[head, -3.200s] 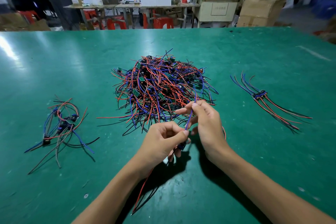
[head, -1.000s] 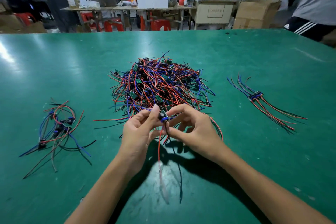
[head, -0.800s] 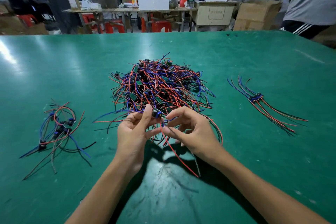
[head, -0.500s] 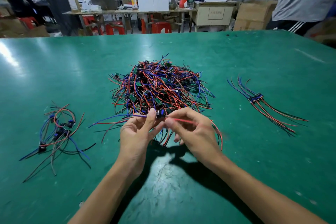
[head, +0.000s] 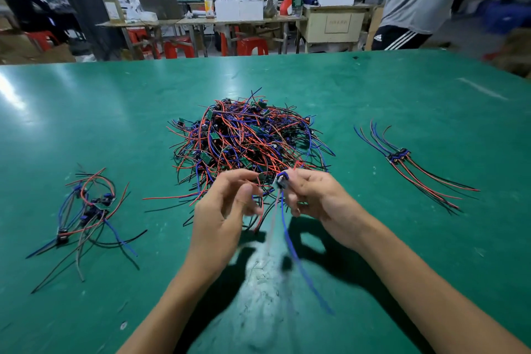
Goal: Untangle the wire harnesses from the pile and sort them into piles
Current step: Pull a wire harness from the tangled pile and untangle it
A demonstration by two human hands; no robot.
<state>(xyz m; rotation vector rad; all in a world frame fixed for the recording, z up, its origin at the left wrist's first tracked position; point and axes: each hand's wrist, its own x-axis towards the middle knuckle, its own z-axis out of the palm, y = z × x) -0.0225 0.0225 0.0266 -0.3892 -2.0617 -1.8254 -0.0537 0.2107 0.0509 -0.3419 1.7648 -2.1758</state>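
- Wire harnesses lie mostly unsorted in a big tangled pile (head: 247, 141) at the middle of the green tabletop (head: 86, 112).
- One harness (head: 283, 181) is pinched at its connector by the right hand (head: 313, 195), its blue wire dangling toward the tabletop just in front of the pile.
- Left hand (head: 224, 207) hovers beside it, fingers loosely curled; blur hides whether it holds a wire.
- A loose left pile (head: 86, 210) and a neat right pile (head: 402, 164) hold only a few sorted harnesses each, so most of the job appears to remain.
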